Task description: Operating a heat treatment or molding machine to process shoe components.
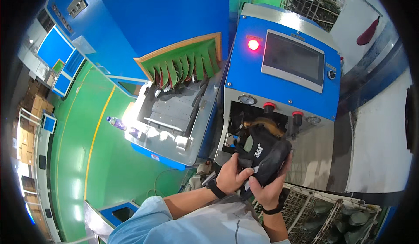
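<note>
left hand [229,176], right hand [268,192] — both curled round a black shoe [271,159] — white-marked.

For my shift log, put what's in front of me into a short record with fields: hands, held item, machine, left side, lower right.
Hands: left hand and right hand both gripping the held item
Held item: black cloth piece with white marking; exact kind unclear
Machine: blue machine, red light lit, dark screen
Left side: green flaps above a grey belt; green floor beyond
Lower right: wire basket holding dark items
</note>
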Available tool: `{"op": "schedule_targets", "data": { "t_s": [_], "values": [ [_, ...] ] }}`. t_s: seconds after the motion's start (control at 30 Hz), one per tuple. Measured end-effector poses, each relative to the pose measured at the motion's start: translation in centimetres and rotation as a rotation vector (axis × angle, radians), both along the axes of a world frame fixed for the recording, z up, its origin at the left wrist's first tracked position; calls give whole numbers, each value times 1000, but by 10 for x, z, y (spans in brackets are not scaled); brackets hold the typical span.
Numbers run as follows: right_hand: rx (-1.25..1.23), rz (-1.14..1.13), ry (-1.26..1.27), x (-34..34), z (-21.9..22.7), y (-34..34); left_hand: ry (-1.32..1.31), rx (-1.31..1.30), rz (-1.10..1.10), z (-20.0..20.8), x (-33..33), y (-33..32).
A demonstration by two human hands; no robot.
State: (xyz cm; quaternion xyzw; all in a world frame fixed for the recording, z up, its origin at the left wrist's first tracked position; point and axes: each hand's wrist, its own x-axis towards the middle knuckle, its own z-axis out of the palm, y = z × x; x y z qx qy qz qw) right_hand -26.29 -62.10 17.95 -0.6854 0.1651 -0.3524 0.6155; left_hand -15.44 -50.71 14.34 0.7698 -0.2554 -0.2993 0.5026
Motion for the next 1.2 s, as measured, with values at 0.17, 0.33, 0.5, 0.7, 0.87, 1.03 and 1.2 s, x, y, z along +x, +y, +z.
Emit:
{"op": "schedule_targets", "data": {
  "t_s": [0.17, 0.33, 0.5, 0.7, 0.87, 1.03, 1.2],
  "values": [
    [-603, 18, 362, -40, -4, -9, -703, 124, -276, -33, -22, 19],
    [189, 239, 348, -53, -56, -38, -704, 206, -363, -38, -32, 16],
    [1319, 182, -24, -77, -114, -53, 193, 39, -92, -21, 5, 16],
    [218, -95, 372, -34, -60, -60, 60, 246, -384, -51, 34, 44],
    [-17, -198, 557, 15, -59, -75, 1000, 25, 22, -81, 52, 48],
    [-494, -178, 1011, 60, -71, -68, 1461, -96, 213, -116, 76, 50],
    [-640, -193, 1227, 87, -82, -58, 1439, -157, 228, -124, 95, 50]
  ]
}}
